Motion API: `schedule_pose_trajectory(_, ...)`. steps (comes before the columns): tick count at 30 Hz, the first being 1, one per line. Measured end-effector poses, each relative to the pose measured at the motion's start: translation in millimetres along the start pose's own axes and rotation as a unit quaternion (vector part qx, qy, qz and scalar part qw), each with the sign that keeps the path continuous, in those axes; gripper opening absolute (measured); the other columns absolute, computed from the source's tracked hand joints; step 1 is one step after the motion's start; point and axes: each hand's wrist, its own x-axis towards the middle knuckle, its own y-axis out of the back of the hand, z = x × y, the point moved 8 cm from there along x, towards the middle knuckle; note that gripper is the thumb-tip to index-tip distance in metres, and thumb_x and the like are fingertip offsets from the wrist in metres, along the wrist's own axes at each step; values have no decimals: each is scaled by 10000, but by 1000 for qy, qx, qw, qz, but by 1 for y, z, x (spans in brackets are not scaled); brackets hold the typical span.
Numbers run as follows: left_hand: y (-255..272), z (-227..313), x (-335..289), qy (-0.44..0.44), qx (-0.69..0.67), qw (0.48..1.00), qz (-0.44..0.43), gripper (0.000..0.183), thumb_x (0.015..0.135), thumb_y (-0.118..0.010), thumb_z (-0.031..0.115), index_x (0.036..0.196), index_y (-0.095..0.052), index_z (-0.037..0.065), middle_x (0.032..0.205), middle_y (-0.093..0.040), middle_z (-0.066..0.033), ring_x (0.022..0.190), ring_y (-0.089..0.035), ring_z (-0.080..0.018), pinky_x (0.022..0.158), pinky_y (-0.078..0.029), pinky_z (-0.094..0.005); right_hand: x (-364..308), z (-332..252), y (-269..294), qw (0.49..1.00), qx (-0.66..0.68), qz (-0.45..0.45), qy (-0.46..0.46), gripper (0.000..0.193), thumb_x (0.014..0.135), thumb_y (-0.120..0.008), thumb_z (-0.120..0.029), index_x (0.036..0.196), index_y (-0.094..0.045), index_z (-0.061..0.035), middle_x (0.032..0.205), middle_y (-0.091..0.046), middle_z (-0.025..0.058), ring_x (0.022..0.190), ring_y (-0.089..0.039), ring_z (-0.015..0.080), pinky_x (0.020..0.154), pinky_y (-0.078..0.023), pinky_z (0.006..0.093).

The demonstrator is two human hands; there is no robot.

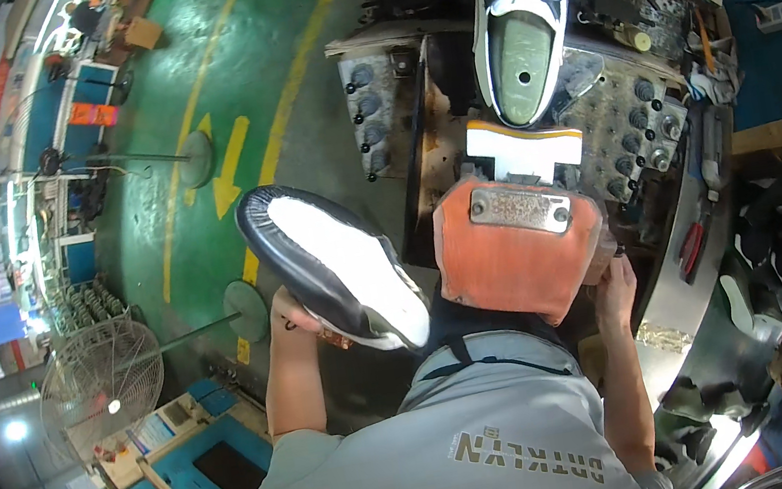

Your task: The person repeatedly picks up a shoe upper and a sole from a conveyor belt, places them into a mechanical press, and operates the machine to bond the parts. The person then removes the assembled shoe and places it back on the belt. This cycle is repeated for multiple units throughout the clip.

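My left hand (295,316) grips a black shoe upper (269,224) from below, at its outer side. Its pale white underside (336,248) faces up and its toe points away to the left. My right hand (616,290) is low beside a worn orange-red pad (518,251) on the machine, fingers curled at a small part I cannot make out. A metal plate (519,209) is fixed on the pad. Beyond it, a white T-shaped piece (526,151) sticks up. Farther off, a black and white laced shoe (522,32) with a green last inside sits in the machine, toe away.
Machine panels with rows of knobs (634,142) flank the shoe. Red-handled pliers (691,250) lie on the metal ledge at right, near dark shoe pieces (759,240). A caged fan (100,381) stands left, beside a blue-topped bench (186,462). Yellow lines (295,77) mark the green floor.
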Motion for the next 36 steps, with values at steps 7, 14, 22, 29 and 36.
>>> schedule_pose_trajectory(7, -149, -68, 40, 10, -8, 996, -83, 945, 469, -736, 65, 1363, -451, -44, 1339, -562, -152, 1201, -561, -301, 1070, -400, -386, -96, -102, -13, 975, -4, -170, 144, 549, 968, -566, -357, 1333, -439, 34, 1198, -585, 178, 1065, -601, 241, 949, -471, 364)
schedule_pose_trajectory(14, -285, -273, 62, 320, 11, 943, -89, 844, 565, -709, 102, 1349, -428, -36, 1222, -592, -125, 1156, -573, -242, 1015, -444, -351, -201, -127, 56, 926, -184, -287, 160, 1093, 706, -861, -238, 1519, -157, -45, 1440, -389, 170, 1360, -358, 305, 1128, -291, 396)
schedule_pose_trajectory(22, -404, -460, -9, 467, 172, 818, -288, 637, 999, -501, 403, 1478, -322, 23, 1475, -395, -133, 1336, -384, -211, 1073, -301, -369, -321, 2, 293, 935, 327, 138, 21, 807, 746, -763, -144, 1431, -350, -36, 1338, -486, 127, 1238, -468, 230, 1062, -381, 390)
schedule_pose_trajectory(29, -446, -526, -76, 485, 253, 743, -385, 482, 1003, -515, 327, 1370, -472, 17, 1305, -567, -148, 1186, -548, -225, 992, -412, -355, -472, 137, 505, 712, 525, 447, 135, 466, 851, -668, -274, 1207, -516, -15, 1169, -587, 127, 1071, -589, 294, 986, -472, 466)
schedule_pose_trajectory(36, -461, -549, -89, 480, 322, 731, -363, 395, 1023, -483, 243, 1328, -508, -8, 1257, -598, -152, 1143, -582, -227, 954, -447, -349, -594, 185, 667, 561, 500, 598, 280, 394, 878, -691, -315, 1184, -560, -104, 1045, -630, 62, 995, -607, 213, 791, -508, 385)
